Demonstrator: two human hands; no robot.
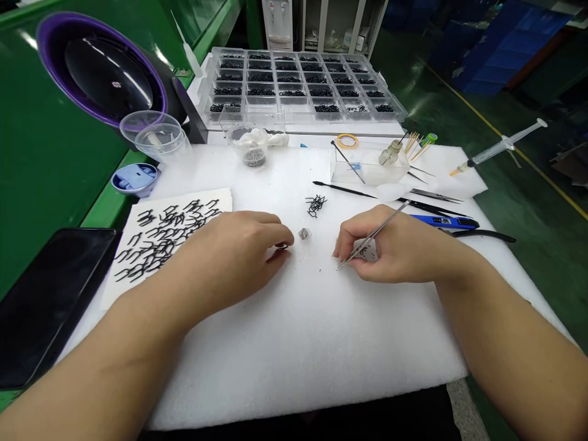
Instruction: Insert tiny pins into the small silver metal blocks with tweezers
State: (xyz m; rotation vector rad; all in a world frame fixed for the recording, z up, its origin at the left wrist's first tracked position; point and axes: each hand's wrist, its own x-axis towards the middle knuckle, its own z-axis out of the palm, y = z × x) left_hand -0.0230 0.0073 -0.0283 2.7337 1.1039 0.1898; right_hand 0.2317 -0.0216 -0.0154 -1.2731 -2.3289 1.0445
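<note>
My left hand [239, 251] rests on the white foam mat [303, 331] with its fingertips pinched on a small dark ring-like part [281, 247]. My right hand [390, 245] holds metal tweezers [373, 234] whose tips point down at the mat near tiny dark specks. Between the two hands lies a small silvery piece [304, 233]. Just beyond it sits a little pile of black wire parts [315, 205].
Many black hook-shaped parts cover a white sheet [215, 199] at left. A dark tablet [46, 300] lies at far left. Behind are a clear compartment box [298, 82], clear cups [158, 138], a magnifier lamp [98, 67], more tweezers [436, 196], a blue tool [441, 220] and a syringe [500, 146].
</note>
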